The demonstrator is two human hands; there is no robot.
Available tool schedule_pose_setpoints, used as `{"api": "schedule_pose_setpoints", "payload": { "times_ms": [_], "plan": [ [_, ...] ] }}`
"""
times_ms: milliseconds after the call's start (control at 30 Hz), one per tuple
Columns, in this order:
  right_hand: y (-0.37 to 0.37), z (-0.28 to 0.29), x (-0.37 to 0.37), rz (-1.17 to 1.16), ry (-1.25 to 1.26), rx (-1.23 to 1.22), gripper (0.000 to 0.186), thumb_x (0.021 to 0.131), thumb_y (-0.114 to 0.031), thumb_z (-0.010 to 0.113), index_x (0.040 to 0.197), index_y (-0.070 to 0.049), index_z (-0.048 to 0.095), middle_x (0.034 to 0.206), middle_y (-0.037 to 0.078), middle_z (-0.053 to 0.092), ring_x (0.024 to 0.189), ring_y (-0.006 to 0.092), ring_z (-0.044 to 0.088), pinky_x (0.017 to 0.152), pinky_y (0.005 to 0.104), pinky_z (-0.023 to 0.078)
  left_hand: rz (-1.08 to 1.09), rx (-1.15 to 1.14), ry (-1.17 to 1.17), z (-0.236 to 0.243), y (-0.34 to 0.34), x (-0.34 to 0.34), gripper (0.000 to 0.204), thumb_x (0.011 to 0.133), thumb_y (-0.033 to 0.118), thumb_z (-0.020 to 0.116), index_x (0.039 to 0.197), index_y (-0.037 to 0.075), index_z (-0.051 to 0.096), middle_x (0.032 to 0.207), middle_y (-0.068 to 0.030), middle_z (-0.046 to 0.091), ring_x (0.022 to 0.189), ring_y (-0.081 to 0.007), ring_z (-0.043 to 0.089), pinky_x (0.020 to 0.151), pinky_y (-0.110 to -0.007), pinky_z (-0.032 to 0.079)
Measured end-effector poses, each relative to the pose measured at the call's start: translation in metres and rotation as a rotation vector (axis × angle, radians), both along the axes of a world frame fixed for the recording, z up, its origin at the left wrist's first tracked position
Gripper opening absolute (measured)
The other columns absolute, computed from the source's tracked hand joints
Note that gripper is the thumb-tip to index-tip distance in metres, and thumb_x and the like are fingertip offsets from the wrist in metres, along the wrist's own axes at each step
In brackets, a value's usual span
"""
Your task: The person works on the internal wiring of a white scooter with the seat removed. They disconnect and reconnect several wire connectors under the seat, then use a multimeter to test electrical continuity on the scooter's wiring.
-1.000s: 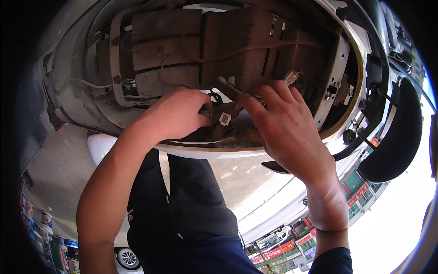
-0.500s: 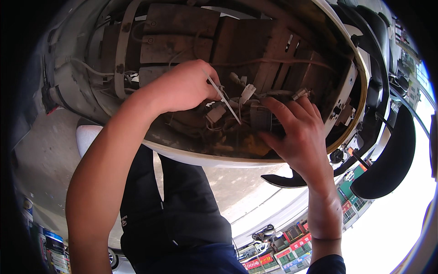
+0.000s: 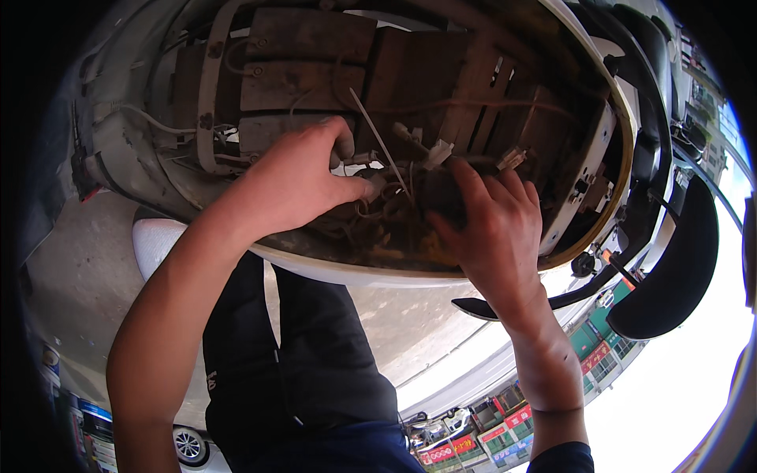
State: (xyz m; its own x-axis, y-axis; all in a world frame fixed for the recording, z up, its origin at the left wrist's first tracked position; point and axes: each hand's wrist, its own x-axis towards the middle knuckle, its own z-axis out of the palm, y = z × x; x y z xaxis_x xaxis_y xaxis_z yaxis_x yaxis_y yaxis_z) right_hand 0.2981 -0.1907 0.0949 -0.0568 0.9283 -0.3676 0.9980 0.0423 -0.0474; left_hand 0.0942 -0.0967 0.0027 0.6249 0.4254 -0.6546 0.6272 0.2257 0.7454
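My left hand (image 3: 303,177) is in the open body of a white vehicle (image 3: 355,274), fingers bent but apart, thumb against wiring (image 3: 378,206) beside a small connector. My right hand (image 3: 497,236) curls around a dark component (image 3: 441,189), thumb below it, fingertips partly hidden. A white connector (image 3: 438,154) lies just above that component; another pale connector (image 3: 512,158) is beside my right fingers. A thin white strip (image 3: 371,126) sticks up diagonally between my hands.
A metal strap (image 3: 209,94) and rusty plates (image 3: 300,83) line the cavity. A latch plate (image 3: 583,181) is at the right, with black curved trim (image 3: 666,276) outside. Below are my dark trousers (image 3: 307,363) and pavement. A car wheel (image 3: 189,445) and street buildings show.
Since half a second ago my left thumb has come into view at the wiring as that hand shifted left. The white strip has moved up. My right hand has shifted slightly left.
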Motion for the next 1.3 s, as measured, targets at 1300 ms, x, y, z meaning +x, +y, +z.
{"api": "schedule_pose_setpoints", "payload": {
  "times_ms": [1300],
  "plan": [
    [0.01, 0.002, -0.005, -0.059, 0.058, 0.035, 0.055, 0.066, -0.007, 0.08, 0.119, -0.013, 0.065, 0.089, 0.009, 0.057, 0.09, 0.0299, 0.057, 0.078, 0.0397, 0.048, 0.376, -0.669, -0.198, -0.002, -0.022, 0.006, 0.072, 0.075, -0.016, 0.067, 0.14, 0.008, 0.046, 0.099, -0.0105, 0.067, 0.097, -0.0187, 0.065, 0.089, -0.032, 0.052]
  ]
}}
